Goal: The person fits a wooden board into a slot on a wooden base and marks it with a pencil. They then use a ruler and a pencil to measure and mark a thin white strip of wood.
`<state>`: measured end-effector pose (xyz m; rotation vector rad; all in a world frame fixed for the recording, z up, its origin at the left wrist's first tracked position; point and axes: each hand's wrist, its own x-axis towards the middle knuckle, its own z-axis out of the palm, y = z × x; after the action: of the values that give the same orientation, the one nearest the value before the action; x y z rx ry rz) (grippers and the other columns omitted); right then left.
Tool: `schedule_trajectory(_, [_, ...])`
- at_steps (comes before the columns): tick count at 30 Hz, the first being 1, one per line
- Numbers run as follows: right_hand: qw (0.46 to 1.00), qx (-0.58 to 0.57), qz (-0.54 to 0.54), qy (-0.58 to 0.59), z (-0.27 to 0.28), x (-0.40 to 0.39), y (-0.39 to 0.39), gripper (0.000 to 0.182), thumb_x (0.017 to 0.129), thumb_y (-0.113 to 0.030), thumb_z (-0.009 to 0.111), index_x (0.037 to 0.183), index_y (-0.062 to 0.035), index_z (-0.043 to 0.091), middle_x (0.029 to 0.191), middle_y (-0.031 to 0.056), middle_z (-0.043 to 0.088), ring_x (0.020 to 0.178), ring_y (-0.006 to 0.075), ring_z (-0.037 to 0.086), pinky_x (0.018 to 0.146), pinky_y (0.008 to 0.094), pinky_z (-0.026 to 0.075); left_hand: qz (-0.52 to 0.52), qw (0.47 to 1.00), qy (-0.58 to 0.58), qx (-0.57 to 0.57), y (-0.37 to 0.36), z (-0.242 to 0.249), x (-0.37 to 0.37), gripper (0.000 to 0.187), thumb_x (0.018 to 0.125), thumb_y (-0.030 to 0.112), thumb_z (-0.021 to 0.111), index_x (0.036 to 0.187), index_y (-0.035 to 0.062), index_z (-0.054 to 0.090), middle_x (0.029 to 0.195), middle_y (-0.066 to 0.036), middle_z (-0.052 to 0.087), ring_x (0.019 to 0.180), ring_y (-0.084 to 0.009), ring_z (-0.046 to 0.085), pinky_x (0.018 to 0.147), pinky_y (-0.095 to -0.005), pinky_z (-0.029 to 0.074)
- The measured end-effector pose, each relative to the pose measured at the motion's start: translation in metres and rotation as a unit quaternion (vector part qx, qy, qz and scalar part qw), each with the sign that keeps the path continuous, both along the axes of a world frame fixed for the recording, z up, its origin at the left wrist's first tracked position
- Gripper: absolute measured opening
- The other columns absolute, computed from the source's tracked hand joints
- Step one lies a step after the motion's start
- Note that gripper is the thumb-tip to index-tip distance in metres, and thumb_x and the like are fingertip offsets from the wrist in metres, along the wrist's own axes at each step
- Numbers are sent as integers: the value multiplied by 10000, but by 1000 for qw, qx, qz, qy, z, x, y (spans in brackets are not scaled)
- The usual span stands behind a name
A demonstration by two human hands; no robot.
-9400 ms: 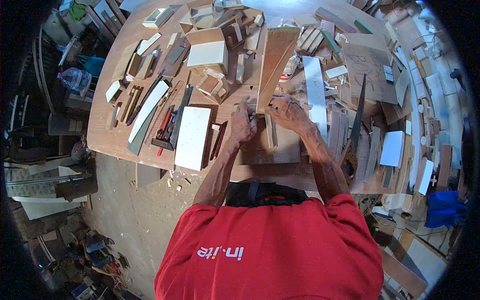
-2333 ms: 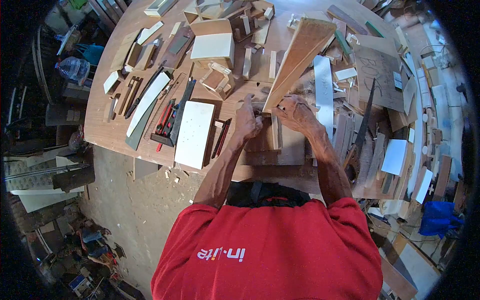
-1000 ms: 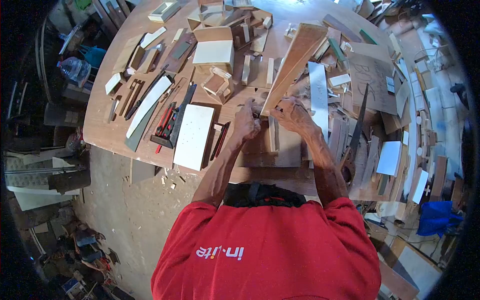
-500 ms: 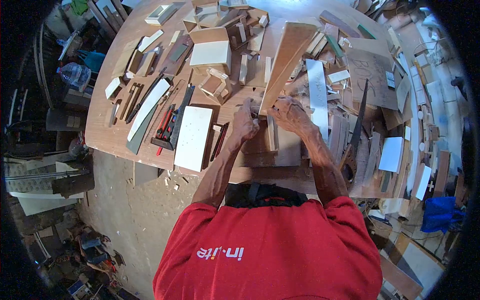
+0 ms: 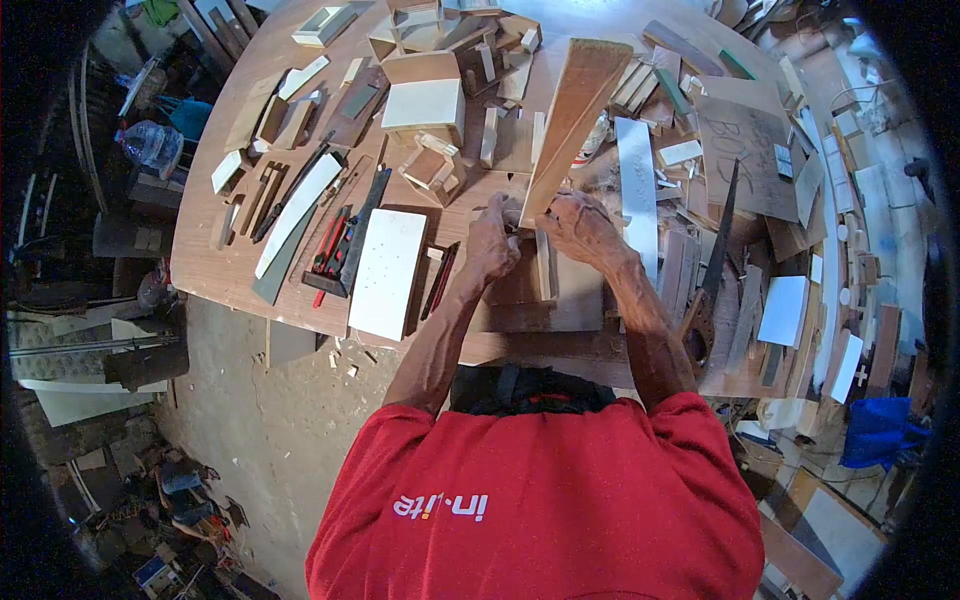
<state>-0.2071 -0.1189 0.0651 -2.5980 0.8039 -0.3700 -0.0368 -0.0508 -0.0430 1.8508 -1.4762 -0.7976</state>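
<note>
The table [image 5: 205, 265] spread beneath the tall board [image 5: 570, 130], which rose between the hands. The board had just tipped back from its rightward lean toward upright, so it was being adjusted rather than set down. Left of it lay a white panel [image 5: 385, 275]; right of it, a saw [image 5: 718, 245]. The right hand [image 5: 580, 228] curled closed on its foot; the left hand [image 5: 492, 245], half-curled beside it, had an unclear hold. A thin strip [image 5: 544, 265] lay just nearer the person than the board.

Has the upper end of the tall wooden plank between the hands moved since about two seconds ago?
Yes, leftward in the view: judged against the long white strip, the upper end of the wooden plank now stands farther left.
</note>
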Motion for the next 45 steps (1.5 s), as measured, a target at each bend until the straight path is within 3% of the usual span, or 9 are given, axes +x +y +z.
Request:
schedule_trajectory(3, [999,15,-11,43,-2,0,-1,156,849,-163,627,887,-13,652,844,185,639,806,350,640,694,441,503,-9,1000,-23,-12,0,-6,3,671,704,34,626,1313,30,343,999,-280,618,918,-456,611,800,-497,502])
schedule_trajectory(12, [986,97,-67,-115,29,2,8,231,827,-211,683,940,-10,666,890,170,660,846,327,641,752,430,496,-9,999,-21,-30,2,10,1,671,698,40,636,1306,27,352,941,-247,636,889,-432,619,772,-483,501])
schedule_trajectory(15, [978,36,-96,-180,42,10,20,287,817,-262,705,930,-3,657,871,182,650,824,319,638,726,422,498,-11,999,-5,46,3,19,2,658,719,47,646,1307,30,353,933,-233,641,912,-418,619,787,-476,501])
schedule_trajectory(18, [978,-28,-188,-85,29,18,26,348,808,-310,720,921,10,644,820,191,644,757,325,638,680,422,502,-49,996,-17,-76,5,10,3,653,732,46,644,1315,38,349,967,-241,633,939,-420,611,808,-476,497])
schedule_trajectory(20, [967,-38,-217,-125,23,23,28,373,811,-329,715,892,25,628,764,184,636,696,322,634,642,421,502,-9,999,-35,33,3,17,1,662,735,37,647,1324,44,346,1013,-259,615,954,-434,601,824,-480,492])
schedule_trajectory(27, [968,1,-197,-153,26,23,26,284,823,-248,700,877,17,615,725,151,630,661,287,636,612,397,499,1,1000,-4,7,2,6,-1,681,732,37,650,1338,41,338,1047,-277,600,972,-447,593,835,-498,484])
schedule_trajectory(39, [973,87,-195,-81,30,18,24,293,828,-267,650,923,8,608,792,204,654,730,355,664,634,434,526,-31,999,-1,-15,2,12,1,662,718,24,655,1310,22,359,986,-247,610,941,-443,599,802,-488,495])
schedule_trajectory(41, [964,51,-202,-166,24,17,25,285,820,-251,661,895,19,606,733,200,645,678,362,657,614,432,528,-42,997,-14,-65,4,14,1,651,729,13,649,1310,23,355,959,-236,609,912,-436,599,780,-493,489])
schedule_trajectory(45, [962,48,-212,-165,23,8,25,278,807,-220,674,872,40,599,697,196,645,650,353,662,598,428,531,-61,997,-40,2,2,21,0,670,749,16,639,1344,18,329,973,-238,607,898,-429,598,771,-499,483])
